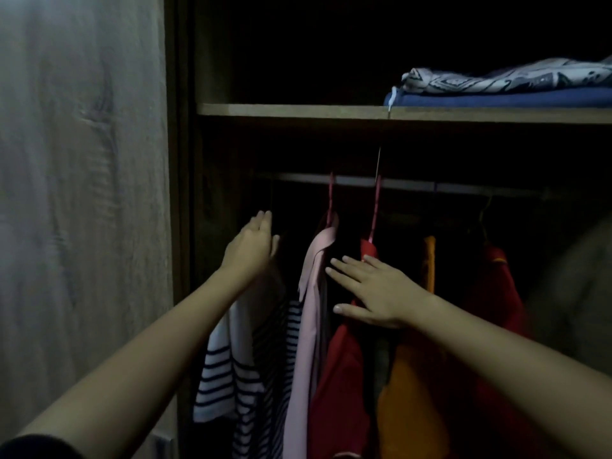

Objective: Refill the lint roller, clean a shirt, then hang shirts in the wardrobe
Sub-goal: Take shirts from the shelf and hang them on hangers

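In the wardrobe (pixel 185 160), 5 shirts hang on 1 rail (pixel 414 185): striped shirt (pixel 225 369), pink shirt (pixel 306 342), red shirt (pixel 341 376), orange shirt (pixel 407 392), dark red shirt (pixel 496 293). Left hand (pixel 253 241) and right hand (pixel 374 289) are flat, holding nothing; right hand touches the red shirt.

I face a dim wardrobe (pixel 185 160) whose wooden shelf (pixel 291 110) carries a folded blue cloth (pixel 496 98) under a patterned cloth (pixel 513 76) at its right end, with a pale rail (pixel 407 183) below the shelf and a wood-grain door panel (pixel 82 193) left of it.
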